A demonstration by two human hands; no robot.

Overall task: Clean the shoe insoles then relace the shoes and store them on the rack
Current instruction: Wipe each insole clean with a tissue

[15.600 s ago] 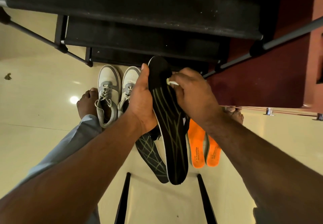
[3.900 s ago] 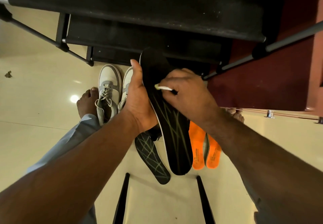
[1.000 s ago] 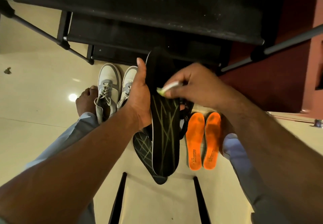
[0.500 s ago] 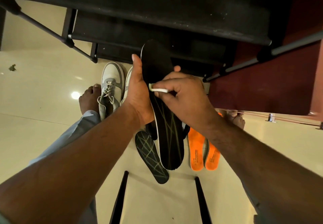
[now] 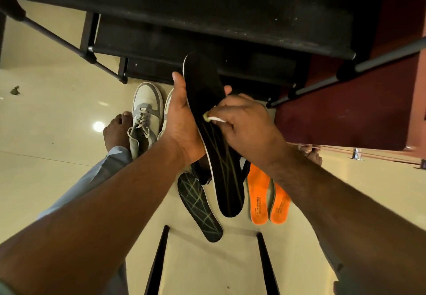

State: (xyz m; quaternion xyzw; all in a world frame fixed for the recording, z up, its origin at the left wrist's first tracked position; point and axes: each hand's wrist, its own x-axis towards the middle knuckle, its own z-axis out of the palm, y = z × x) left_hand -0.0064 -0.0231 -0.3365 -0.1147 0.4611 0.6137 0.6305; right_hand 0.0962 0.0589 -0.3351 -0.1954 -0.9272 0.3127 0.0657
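Beige floor (image 5: 57, 168): left hand (image 5: 182, 129) grips black insole (image 5: 214, 133); right hand (image 5: 244, 124) pinches white wipe (image 5: 213, 118) against it.

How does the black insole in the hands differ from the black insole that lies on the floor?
The held black insole is off the floor, gripped by the left hand; the floor insole lies flat and untouched. The right hand presses a small white wipe on the held insole, none touches the floor insole. The held insole looks larger, being nearer the camera. Both are black with yellowish crossing lines.
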